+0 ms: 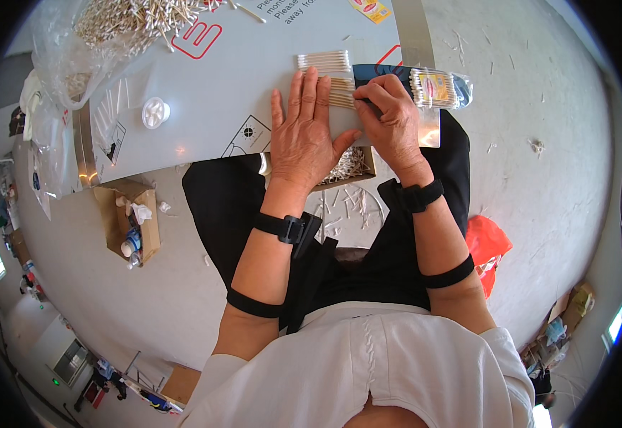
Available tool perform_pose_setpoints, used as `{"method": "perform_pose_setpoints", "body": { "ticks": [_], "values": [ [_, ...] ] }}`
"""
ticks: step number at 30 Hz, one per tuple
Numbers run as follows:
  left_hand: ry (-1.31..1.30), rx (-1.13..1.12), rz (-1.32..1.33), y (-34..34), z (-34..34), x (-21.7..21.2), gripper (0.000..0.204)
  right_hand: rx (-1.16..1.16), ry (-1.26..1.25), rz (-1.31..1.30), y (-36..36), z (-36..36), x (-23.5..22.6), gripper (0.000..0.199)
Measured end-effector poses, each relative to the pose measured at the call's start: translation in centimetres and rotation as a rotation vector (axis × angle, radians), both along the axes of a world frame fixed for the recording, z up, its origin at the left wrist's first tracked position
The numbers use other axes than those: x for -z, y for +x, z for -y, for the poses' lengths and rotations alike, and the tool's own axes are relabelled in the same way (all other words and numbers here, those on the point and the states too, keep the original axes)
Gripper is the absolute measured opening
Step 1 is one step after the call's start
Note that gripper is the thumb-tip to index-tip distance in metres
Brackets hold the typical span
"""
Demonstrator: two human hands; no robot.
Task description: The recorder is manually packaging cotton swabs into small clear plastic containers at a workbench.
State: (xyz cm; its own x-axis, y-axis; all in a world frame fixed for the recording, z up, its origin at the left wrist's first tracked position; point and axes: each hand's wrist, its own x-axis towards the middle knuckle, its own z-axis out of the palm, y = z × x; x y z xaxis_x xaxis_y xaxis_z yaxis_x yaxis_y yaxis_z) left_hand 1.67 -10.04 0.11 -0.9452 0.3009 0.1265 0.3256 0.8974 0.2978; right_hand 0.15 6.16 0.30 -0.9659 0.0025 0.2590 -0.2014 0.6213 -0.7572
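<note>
Sitting over a small brown cardboard box [357, 165] of loose swabs at the board's near edge, the person worked at a grey flat board [211, 100]. Their left hand [304, 132] lay flat, fingers together, pressing a row of wooden-stemmed cotton swabs [341, 93]. Just beside it, the right hand [389, 118] was curled, fingertips pinched at that row's end. A clear plastic packet of swabs [439, 87] lay touching the right hand's far side. Farther off sat another neat swab row [323, 61], a white round plastic lid [155, 112], and a heap of loose swabs [136, 18].
</note>
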Motion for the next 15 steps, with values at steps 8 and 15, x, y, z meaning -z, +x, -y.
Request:
{"method": "perform_pose_setpoints", "body": {
  "ticks": [8,15],
  "values": [
    [-0.002,-0.002,0.014,-0.02,-0.02,0.02,0.093,0.003,0.020,-0.002,-0.01,0.02,0.07,0.013],
    [-0.003,-0.002,0.028,-0.04,-0.02,0.02,0.092,0.013,0.002,0.023,0.03,0.06,0.09,0.019]
  ]
}}
